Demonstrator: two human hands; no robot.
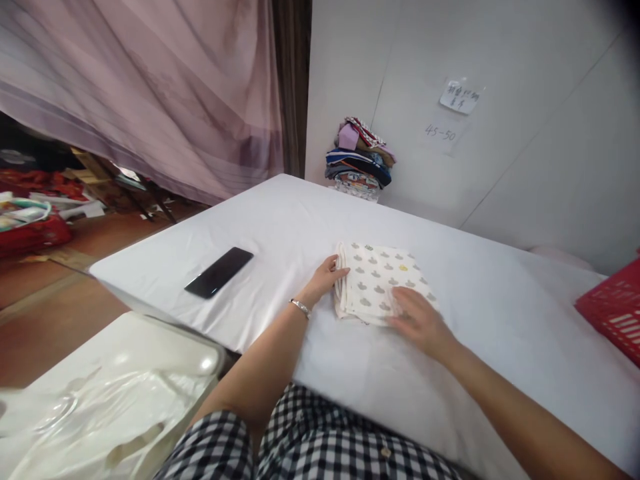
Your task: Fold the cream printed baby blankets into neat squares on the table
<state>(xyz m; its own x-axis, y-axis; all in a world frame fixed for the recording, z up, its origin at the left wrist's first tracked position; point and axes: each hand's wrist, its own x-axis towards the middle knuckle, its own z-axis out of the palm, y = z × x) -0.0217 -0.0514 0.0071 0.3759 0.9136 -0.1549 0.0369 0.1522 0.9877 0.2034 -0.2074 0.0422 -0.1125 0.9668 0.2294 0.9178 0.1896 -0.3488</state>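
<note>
A folded white cloth (376,275) with grey printed motifs and one yellow motif lies flat on the white-covered table. Several layers show along its left side. My left hand (329,275) grips that left edge, thumb on top and fingers at the side; a silver bracelet circles the wrist. Over the near right part of the cloth, my right hand (417,320) rests with its fingers stretched out, slightly blurred. Whether the fingertips press on the fabric or hover just above it, I cannot tell.
A black phone (219,272) lies left on the table (280,220). Folded clothes (357,160) are stacked at the far corner by the wall. A red basket (615,307) stands at the right edge. A white plastic-covered surface (115,400) is at lower left, and a pink curtain (200,87) hangs behind.
</note>
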